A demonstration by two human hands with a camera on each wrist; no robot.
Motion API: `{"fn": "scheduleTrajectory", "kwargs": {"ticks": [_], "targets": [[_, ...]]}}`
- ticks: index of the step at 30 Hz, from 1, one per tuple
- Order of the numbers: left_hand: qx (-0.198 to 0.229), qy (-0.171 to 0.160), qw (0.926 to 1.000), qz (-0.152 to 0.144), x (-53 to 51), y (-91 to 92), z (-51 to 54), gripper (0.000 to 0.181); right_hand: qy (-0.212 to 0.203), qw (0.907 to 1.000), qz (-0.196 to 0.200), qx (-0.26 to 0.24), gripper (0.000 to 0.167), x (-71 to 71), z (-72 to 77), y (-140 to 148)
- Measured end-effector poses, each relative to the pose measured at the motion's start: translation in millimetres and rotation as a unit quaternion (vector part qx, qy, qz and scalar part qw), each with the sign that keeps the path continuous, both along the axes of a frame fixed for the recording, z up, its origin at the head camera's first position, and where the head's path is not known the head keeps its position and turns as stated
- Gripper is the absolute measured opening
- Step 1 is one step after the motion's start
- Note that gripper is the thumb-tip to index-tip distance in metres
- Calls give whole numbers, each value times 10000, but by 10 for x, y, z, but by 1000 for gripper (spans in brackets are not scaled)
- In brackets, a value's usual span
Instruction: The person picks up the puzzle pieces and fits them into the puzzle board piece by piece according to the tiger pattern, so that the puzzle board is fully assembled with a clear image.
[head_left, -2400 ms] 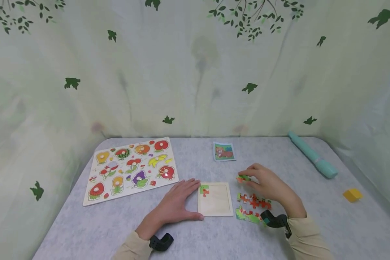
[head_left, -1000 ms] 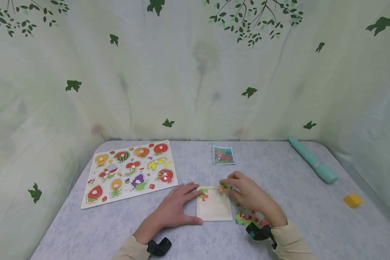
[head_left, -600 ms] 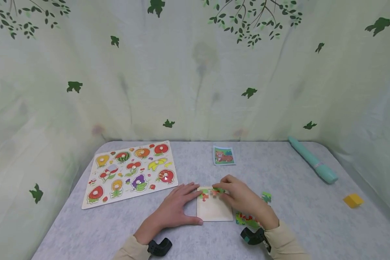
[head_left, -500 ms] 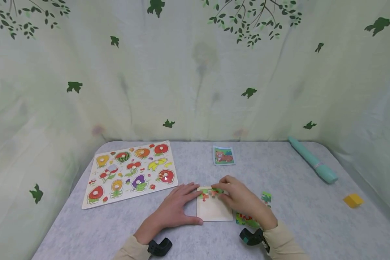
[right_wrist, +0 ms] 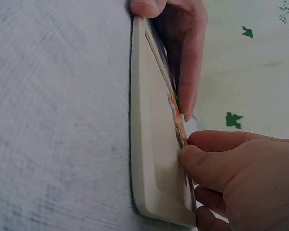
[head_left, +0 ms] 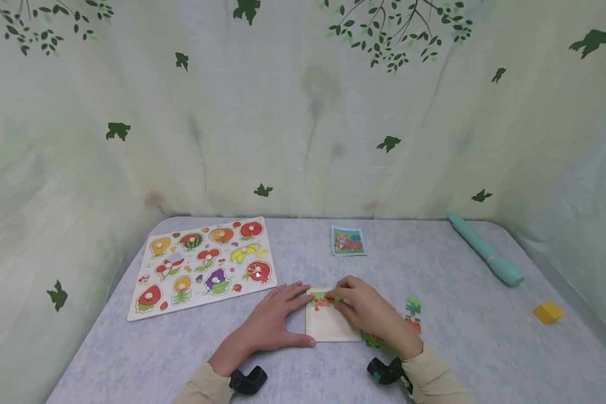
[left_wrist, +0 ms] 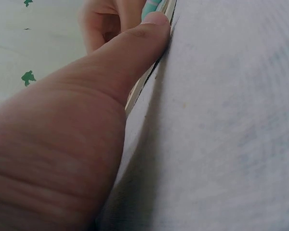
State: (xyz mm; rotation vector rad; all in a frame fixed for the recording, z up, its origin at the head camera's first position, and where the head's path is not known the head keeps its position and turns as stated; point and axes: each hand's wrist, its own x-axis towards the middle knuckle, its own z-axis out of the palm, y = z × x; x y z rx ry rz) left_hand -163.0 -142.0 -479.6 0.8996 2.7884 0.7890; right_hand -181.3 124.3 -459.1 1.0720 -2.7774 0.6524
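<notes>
A shallow wooden puzzle tray (head_left: 333, 330) lies on the table. My left hand (head_left: 274, 318) rests along its left side, fingers extended, with the thumb at the near left corner. A green and orange jigsaw piece (head_left: 317, 300) sits in the tray's far left corner. Just to its right, my right hand (head_left: 372, 311) pinches another jigsaw piece (head_left: 339, 298) between thumb and index finger, low against the tray's far edge. That held piece is largely covered by the fingers. In the right wrist view, the fingertips touch the row of pieces (right_wrist: 176, 114) along the tray's rim.
Loose jigsaw pieces (head_left: 413, 308) lie right of the tray, partly hidden by the right arm. Behind it is a small bear picture card (head_left: 348, 241). A fruit puzzle board (head_left: 202, 264) lies left; a teal roll (head_left: 485, 248) and a yellow block (head_left: 548, 312) lie right.
My right hand has carried the jigsaw piece left from beside the loose pieces to the tray, up against the corner piece. My left hand has stayed in place.
</notes>
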Motion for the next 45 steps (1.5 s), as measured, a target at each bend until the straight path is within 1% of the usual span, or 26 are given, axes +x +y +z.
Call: {"fn": "scheduleTrajectory", "kwargs": {"ticks": [5,10,15,25,32,38,45], "targets": [[-13,37,10000,1,-9,0,-1,93,285,9996,54,5,21,1,-18,-28],[14,57,10000,-10,-4,0,7,93,377,9993,15,-1,22,13,-21,-47],[60,48,10000,-39,7,3,11,93,375,9993,-41,1,23,35,-13,-58],[61,73,9999,-76,-2,2,14,93,408,9991,-85,20,21,36,-17,-62],[74,-45,10000,-43,9,7,17,92,271,9995,-133,64,20,53,-29,-54],[33,-43,10000,-33,23,1,9,93,248,9995,-123,117,21,70,-40,-53],[34,-51,10000,-31,22,10,25,91,224,9994,-147,215,23,48,-23,-45]]}}
